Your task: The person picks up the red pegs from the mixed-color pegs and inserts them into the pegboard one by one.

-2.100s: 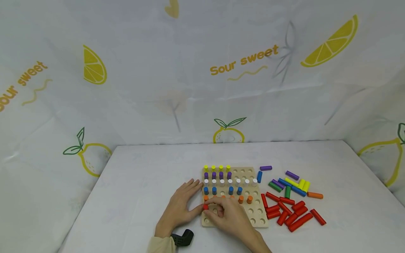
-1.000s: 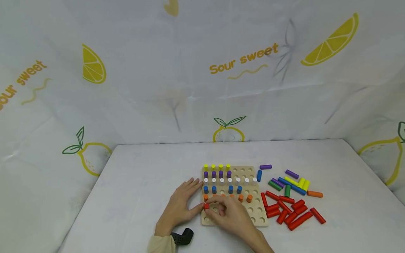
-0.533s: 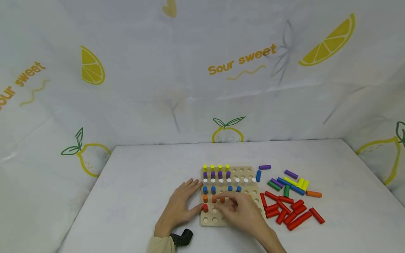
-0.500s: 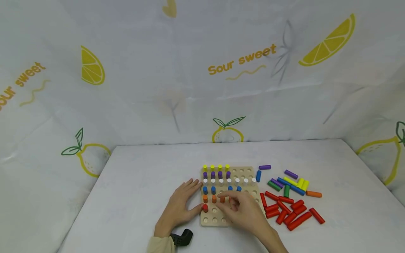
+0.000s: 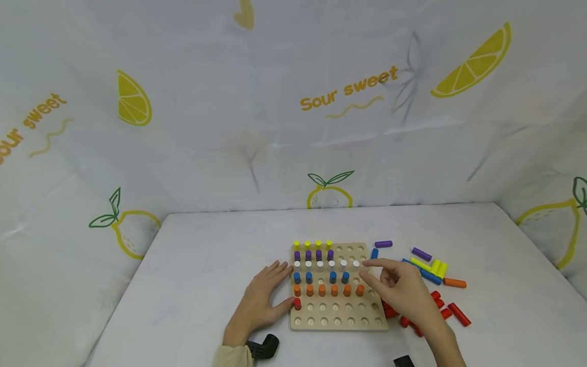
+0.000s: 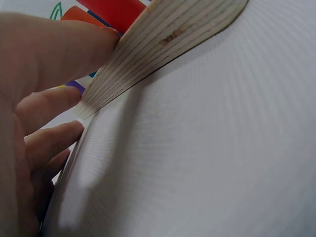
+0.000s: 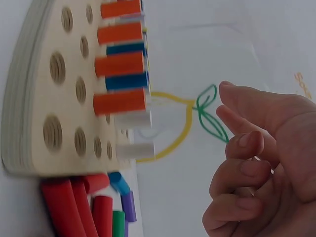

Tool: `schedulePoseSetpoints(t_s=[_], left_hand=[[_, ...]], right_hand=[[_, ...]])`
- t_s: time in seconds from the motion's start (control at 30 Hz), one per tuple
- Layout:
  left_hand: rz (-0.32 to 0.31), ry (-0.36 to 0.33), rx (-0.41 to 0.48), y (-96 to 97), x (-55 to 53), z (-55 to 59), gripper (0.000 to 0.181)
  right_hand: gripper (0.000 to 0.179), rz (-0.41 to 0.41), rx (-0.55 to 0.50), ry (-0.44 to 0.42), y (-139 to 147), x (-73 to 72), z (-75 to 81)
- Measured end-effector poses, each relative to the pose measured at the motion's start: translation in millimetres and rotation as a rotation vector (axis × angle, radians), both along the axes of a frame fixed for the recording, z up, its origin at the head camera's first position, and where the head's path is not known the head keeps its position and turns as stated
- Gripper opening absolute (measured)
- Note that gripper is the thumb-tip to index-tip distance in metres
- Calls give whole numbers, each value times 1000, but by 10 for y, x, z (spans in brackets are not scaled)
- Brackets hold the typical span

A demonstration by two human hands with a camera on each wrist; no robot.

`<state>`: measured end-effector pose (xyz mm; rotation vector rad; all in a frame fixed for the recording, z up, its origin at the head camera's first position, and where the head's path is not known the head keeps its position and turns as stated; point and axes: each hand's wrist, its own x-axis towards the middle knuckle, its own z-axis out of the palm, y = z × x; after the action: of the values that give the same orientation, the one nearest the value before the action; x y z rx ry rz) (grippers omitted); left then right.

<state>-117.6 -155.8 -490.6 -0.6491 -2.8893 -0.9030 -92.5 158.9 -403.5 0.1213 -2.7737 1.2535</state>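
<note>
A wooden pegboard (image 5: 330, 314) lies on the table with rows of upright yellow, purple, white, blue and orange pegs. One red peg (image 5: 297, 304) stands in the leftmost hole of the row in front of the orange ones. My left hand (image 5: 261, 293) rests along the board's left side, fingers extended, thumb tip beside the red peg; in the left wrist view the thumb touches the board's edge (image 6: 163, 44). Over the board's right edge is my right hand (image 5: 403, 285), thumb and index finger apart with nothing between them, other fingers curled loosely. It partly covers the loose pegs.
Right of the board lie loose red pegs (image 5: 459, 314), yellow pegs (image 5: 442, 269), an orange peg (image 5: 455, 283) and purple pegs (image 5: 422, 254). Green ones show in the right wrist view (image 7: 118, 223). A white printed cloth (image 5: 229, 153) hangs behind the table.
My right hand let go of the red peg, now standing in its hole, then moved right across the board toward the loose pegs. My left hand stayed in place.
</note>
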Motion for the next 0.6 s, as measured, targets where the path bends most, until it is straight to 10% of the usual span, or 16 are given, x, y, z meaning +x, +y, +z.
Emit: schedulePoseSetpoints(t_s=[0.6], left_hand=[[5,-5,7,-2,-11,-20,67]], right_hand=[[32,-35,104,-171,381,-60,-136]])
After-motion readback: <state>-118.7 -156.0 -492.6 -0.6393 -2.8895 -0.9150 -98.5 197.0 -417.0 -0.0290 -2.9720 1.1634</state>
